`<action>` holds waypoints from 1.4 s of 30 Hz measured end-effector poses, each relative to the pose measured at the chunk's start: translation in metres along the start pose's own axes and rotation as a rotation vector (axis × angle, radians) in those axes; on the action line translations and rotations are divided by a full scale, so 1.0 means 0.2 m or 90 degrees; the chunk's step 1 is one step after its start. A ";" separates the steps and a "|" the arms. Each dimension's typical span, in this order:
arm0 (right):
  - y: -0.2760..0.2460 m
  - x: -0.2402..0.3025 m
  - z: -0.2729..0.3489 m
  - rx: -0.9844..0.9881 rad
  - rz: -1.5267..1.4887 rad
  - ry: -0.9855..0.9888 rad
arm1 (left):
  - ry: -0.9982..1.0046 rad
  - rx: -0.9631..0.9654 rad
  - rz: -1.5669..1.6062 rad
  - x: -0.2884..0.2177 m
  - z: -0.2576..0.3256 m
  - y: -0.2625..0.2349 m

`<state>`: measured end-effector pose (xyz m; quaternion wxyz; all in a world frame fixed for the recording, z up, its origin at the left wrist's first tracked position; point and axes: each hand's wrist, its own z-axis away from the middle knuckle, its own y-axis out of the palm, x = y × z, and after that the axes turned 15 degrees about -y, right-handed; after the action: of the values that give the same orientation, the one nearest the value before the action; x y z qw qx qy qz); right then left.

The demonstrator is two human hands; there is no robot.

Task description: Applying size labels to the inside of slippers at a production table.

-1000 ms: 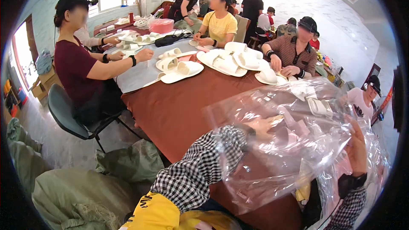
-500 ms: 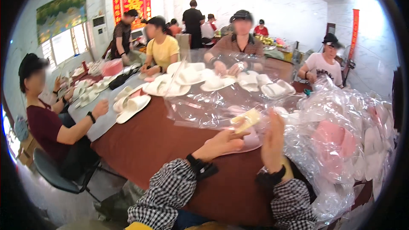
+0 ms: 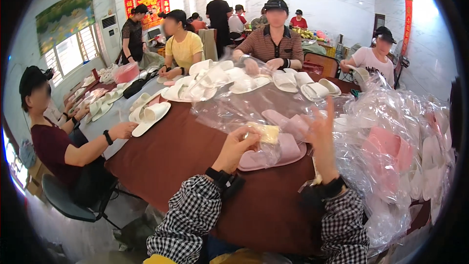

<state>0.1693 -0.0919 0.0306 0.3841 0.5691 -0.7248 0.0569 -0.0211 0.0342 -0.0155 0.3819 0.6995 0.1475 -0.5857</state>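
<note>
My left hand (image 3: 238, 147) is closed on a small flat pale-yellow piece (image 3: 266, 133); its exact kind I cannot make out. Clear plastic film (image 3: 222, 117) spreads out beside and beyond that hand. Just past my left fingers, on the brown table, lie pink open-toe slippers (image 3: 288, 152), partly behind the yellow piece and film. My right hand (image 3: 322, 142) is raised to the right of the slippers, fingers stretched upward and apart, with nothing visible held in it.
A large heap of clear-bagged white and pink slippers (image 3: 391, 151) covers the table's right side. White slippers (image 3: 246, 83) line the far side of the brown tabletop (image 3: 181, 156). Co-workers sit around it; the maroon-sleeved person (image 3: 53, 132) at left touches a white slipper (image 3: 150, 119).
My left hand has shifted slightly left and lower with the yellow piece, showing more of the pink slippers. My right fingers have spread. The person at left has reached to a white slipper.
</note>
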 end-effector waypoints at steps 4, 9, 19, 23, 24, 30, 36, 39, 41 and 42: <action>-0.06 0.06 -0.14 0.005 0.110 0.091 | -0.022 0.059 -0.113 -0.02 0.02 0.03; -0.06 -0.02 -0.12 -0.130 0.187 -0.053 | -0.001 0.265 -0.013 -0.03 0.06 0.09; -0.08 -0.10 -0.13 -0.153 0.199 -0.169 | -0.097 -0.024 0.010 0.04 -0.02 0.01; -0.13 -0.06 -0.16 -0.144 0.209 -0.195 | -0.066 0.016 0.054 0.01 -0.03 -0.04; -0.16 -0.04 -0.17 -0.124 0.222 -0.214 | -0.070 0.025 0.056 0.01 -0.02 -0.05; -0.28 -0.02 -0.21 -0.242 0.154 -0.169 | -0.008 0.072 0.021 -0.07 0.03 -0.15; -0.30 -0.05 -0.19 -0.181 0.168 -0.097 | -0.140 0.057 0.212 -0.11 -0.01 -0.24; -0.24 -0.12 -0.15 -0.140 0.140 -0.005 | -0.142 0.199 0.246 -0.13 -0.05 -0.22; -0.23 -0.15 -0.13 0.011 0.333 -0.121 | -0.064 0.144 0.368 -0.14 -0.03 -0.21; -0.23 -0.16 -0.13 -0.003 0.342 -0.097 | -0.090 0.092 0.378 -0.15 -0.01 -0.21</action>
<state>0.2236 -0.0699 0.0118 0.3011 0.3584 -0.8765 0.1123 -0.0561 0.0713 -0.0024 0.4952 0.6949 -0.1321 -0.5043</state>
